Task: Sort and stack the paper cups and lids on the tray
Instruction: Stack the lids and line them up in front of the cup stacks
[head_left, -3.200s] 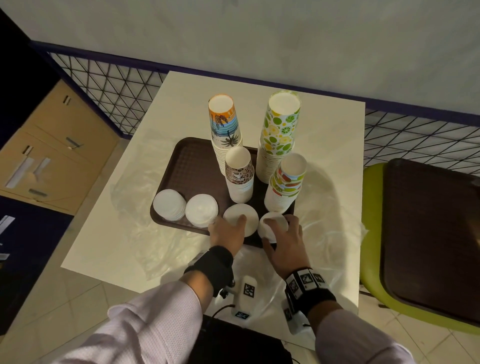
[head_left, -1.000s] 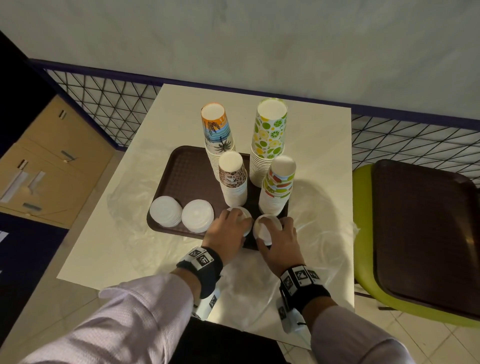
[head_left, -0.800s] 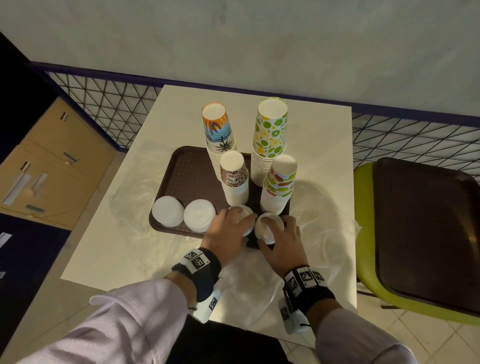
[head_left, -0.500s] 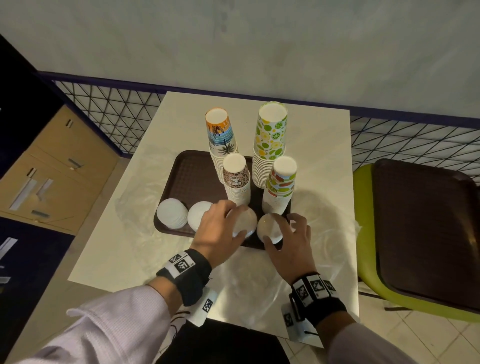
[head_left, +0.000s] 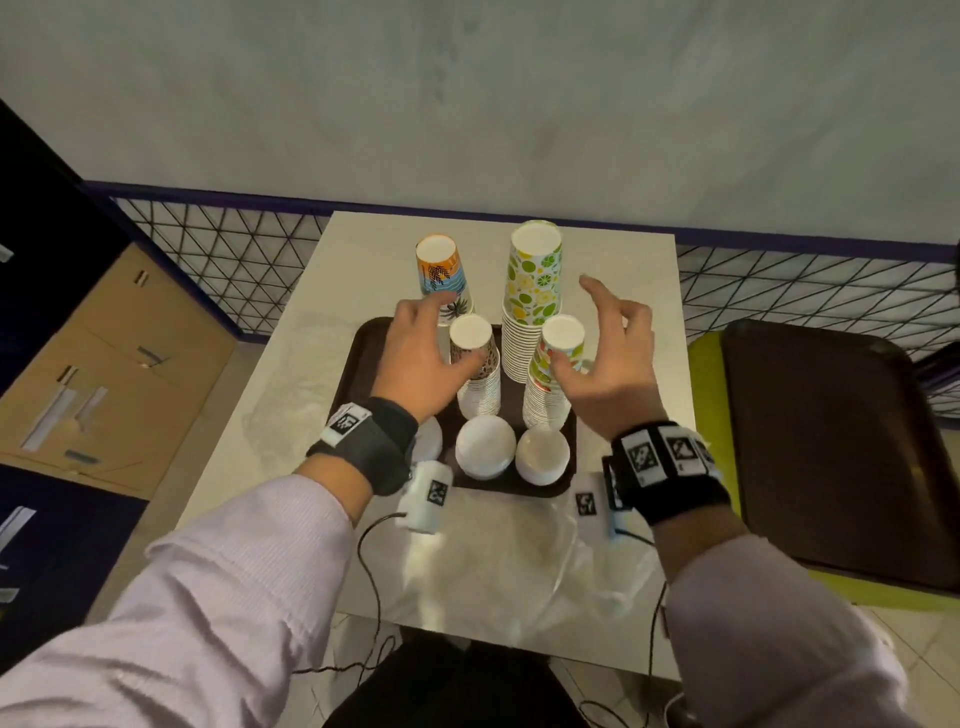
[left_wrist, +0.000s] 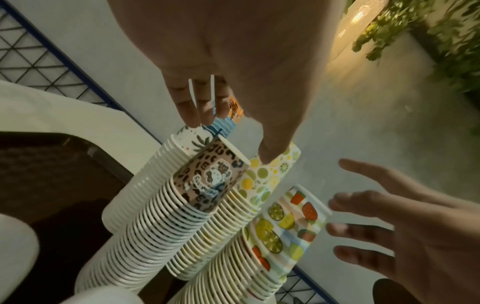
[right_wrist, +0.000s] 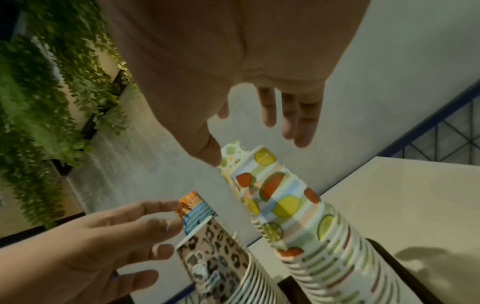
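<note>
Cups in four upside-down stacks are standing on the brown tray (head_left: 363, 358), and both hands are hanging over them with nothing in them. Left hand (head_left: 423, 358) is spreading loose fingers beside the spotted cup stack (head_left: 475, 364). Right hand (head_left: 608, 364) is opening wide near the fruit cup stack (head_left: 553, 374). Behind these are standing the beach cup stack (head_left: 441, 275) and the tall lime cup stack (head_left: 535, 291). White lid piles (head_left: 485, 452) are sitting at the near edge of the tray. Tray is lying on the pale desk (head_left: 623, 291), and clear plastic wrap (head_left: 519, 561) is lying on the desk too.
</note>
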